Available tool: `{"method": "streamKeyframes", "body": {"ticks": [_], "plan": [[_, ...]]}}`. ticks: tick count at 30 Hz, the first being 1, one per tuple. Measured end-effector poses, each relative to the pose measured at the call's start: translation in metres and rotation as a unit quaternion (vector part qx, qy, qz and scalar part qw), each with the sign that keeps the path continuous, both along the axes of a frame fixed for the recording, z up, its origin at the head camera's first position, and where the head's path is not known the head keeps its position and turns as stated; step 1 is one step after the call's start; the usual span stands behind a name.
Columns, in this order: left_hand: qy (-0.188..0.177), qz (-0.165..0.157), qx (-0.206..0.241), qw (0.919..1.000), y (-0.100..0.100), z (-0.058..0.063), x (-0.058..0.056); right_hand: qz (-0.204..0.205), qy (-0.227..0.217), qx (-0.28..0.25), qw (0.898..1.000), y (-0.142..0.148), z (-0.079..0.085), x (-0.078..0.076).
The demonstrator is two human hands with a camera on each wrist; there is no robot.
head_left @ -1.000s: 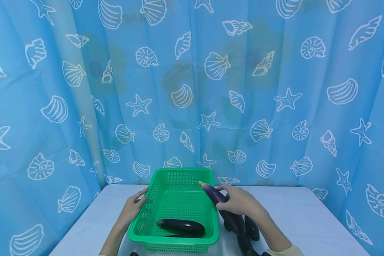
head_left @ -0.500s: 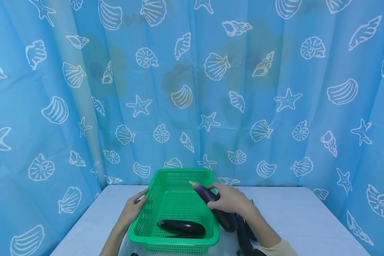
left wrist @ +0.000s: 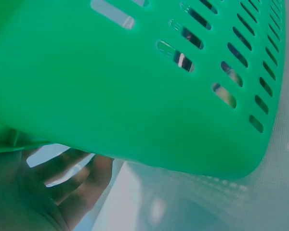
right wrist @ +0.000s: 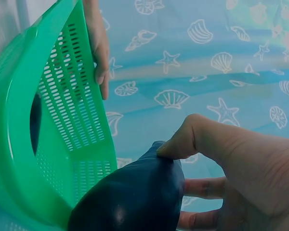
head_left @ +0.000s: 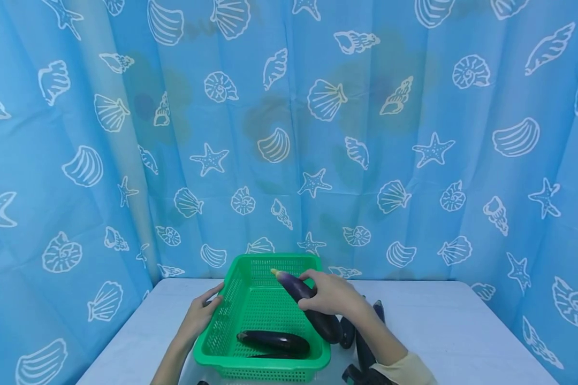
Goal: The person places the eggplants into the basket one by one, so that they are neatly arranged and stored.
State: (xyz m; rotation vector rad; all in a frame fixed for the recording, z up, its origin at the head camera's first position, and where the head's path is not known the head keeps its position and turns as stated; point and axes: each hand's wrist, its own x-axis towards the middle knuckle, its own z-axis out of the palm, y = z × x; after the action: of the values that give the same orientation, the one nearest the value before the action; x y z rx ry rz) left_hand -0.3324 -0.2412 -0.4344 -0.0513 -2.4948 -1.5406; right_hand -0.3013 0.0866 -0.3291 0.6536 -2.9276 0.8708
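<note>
A green plastic basket [head_left: 261, 362] with slotted walls stands on the table. My left hand [head_left: 198, 315] holds its left rim; in the left wrist view the fingers [left wrist: 89, 185] show beneath the rim. My right hand [head_left: 334, 295] grips a dark purple eggplant [head_left: 295, 287] around its middle, thumb on one side and fingers on the other. This eggplant slants across the basket's right rim, its pale stem end over the inside. Another eggplant [head_left: 274, 341] lies crosswise at the near end within the basket, with a dark sliver of a further one [head_left: 270, 356] in front of it.
Several more eggplants [head_left: 364, 353] lie right of the basket, partly hidden by the right forearm. At the bottom edge shows a small dark tip [head_left: 202, 383]. The white table [head_left: 443, 326] ends at a blue shell-print curtain [head_left: 337, 160] behind and at the sides.
My right hand has moved left with the eggplant, bringing it from beside the basket to across its right rim. The left hand and basket have stayed in place.
</note>
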Motion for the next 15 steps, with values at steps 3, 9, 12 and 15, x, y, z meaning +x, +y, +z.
{"method": "streamKeyframes", "body": {"ticks": [3,9,12,15], "plan": [[0.000,0.000,0.002,1.0000,0.000,0.000,0.000,0.004,0.001,0.004,1.000,-0.003,0.000,-0.002],[0.000,0.004,-0.006,1.0000,0.000,0.000,-0.001,0.020,0.003,0.005,1.000,-0.010,0.001,-0.004],[0.000,0.004,-0.004,1.0000,0.000,0.000,0.000,0.027,0.004,0.006,1.000,-0.014,0.002,-0.004],[0.001,0.000,0.000,1.0000,0.000,0.000,0.000,0.032,0.001,0.006,0.999,-0.017,0.002,-0.004]]}}
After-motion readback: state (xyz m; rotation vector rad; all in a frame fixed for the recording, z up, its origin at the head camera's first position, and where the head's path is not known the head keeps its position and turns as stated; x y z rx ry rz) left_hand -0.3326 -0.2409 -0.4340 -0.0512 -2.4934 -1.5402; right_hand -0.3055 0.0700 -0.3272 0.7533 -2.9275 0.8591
